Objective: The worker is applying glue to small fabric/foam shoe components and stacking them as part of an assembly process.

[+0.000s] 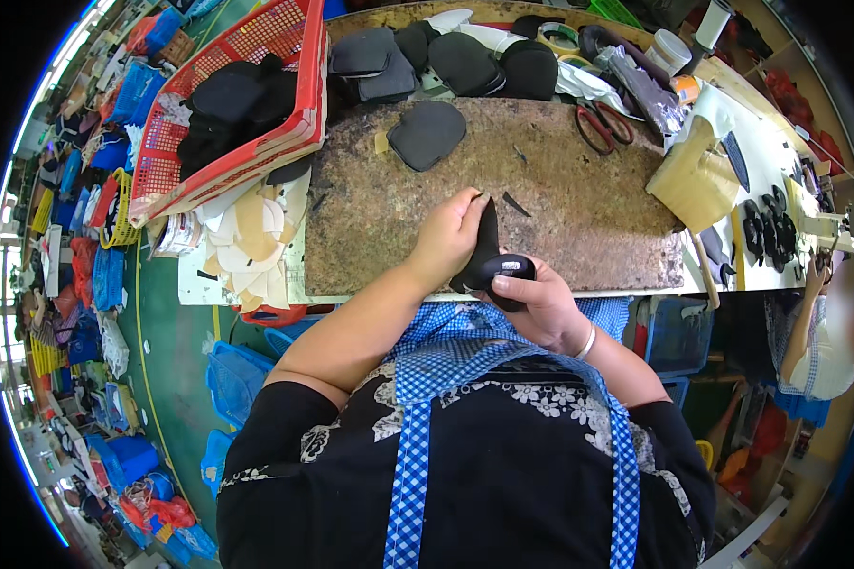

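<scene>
Both of my hands grip a black shoe-like piece [482, 269] above the near edge of the work board. My left hand [449, 239] is closed round its far, narrow end, with the fingers pressed together. Lower down, my right hand [552, 305] holds the rounded end, the thumb lying over it near a small pale print. Much of the piece is covered by my fingers. A thin black scrap [515, 204] lies just beyond it on the worn brown board [370, 228]. Farther off on the board rests a flat dark rounded pad [427, 136].
A red plastic basket [299, 114] with black pieces stands at the left, beside a heap of beige cut-outs [249, 242]. Red-handled scissors [603, 128] lie at the far right. Stacked dark pads [465, 64] line the back. Another person [816, 341] sits at the right.
</scene>
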The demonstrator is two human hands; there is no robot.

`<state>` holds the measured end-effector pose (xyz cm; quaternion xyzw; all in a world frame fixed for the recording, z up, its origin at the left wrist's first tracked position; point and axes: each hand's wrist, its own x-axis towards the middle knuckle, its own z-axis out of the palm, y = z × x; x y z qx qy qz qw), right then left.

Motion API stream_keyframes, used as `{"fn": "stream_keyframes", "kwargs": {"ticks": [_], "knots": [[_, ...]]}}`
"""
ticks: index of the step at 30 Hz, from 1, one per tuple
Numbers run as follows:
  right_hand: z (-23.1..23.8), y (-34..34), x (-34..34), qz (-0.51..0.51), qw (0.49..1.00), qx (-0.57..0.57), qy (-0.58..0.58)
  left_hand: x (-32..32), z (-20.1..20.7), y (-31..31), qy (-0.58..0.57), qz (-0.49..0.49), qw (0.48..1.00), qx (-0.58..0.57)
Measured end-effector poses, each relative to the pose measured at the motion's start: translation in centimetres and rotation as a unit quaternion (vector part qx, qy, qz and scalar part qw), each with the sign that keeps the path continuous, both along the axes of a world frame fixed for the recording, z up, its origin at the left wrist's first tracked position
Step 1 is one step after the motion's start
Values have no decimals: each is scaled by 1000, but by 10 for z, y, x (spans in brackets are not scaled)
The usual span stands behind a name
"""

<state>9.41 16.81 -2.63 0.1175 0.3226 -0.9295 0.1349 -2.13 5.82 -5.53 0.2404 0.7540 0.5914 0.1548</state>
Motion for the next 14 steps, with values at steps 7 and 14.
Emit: {"fn": "stream_keyframes", "kwargs": {"ticks": [7, 14], "knots": [[1, 6, -11, -11, 993, 112, 35, -6, 8, 2, -54, 14, 998, -40], [14, 16, -18, 174, 973, 137, 71, -17, 9, 15, 115, -8, 992, -54]]}}
